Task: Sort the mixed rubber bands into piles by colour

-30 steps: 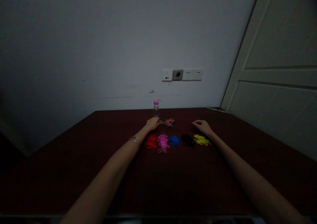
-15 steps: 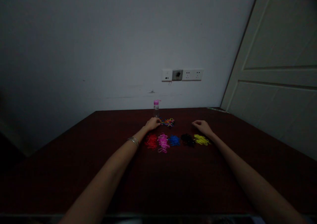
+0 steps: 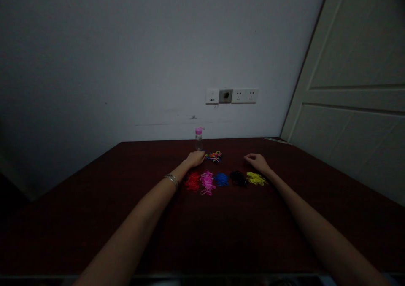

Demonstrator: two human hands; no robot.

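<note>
My left hand [image 3: 196, 158] lies at the left edge of a mixed pile of coloured rubber bands [image 3: 215, 156]. Its fingers are closed and point down; what they hold, if anything, is hidden. Off to the right, my right hand [image 3: 257, 162] rests on the table with fingers curled together, and I cannot make out anything in them. Nearer to me lie sorted piles in a row: red bands [image 3: 192, 182], pink bands [image 3: 207, 181], blue bands [image 3: 222, 179], black bands [image 3: 238, 179] and yellow bands [image 3: 256, 178]. The yellow pile is just below my right hand.
A clear bottle with a pink cap [image 3: 198, 139] stands behind my left hand. The dark red table [image 3: 202, 227] meets a white wall carrying sockets [image 3: 244, 95]. A pale panelled door [image 3: 354, 87] is on the right.
My left fingers have drawn in slightly beside the mixed pile. My right hand has stayed in place, and the view has shifted a little.
</note>
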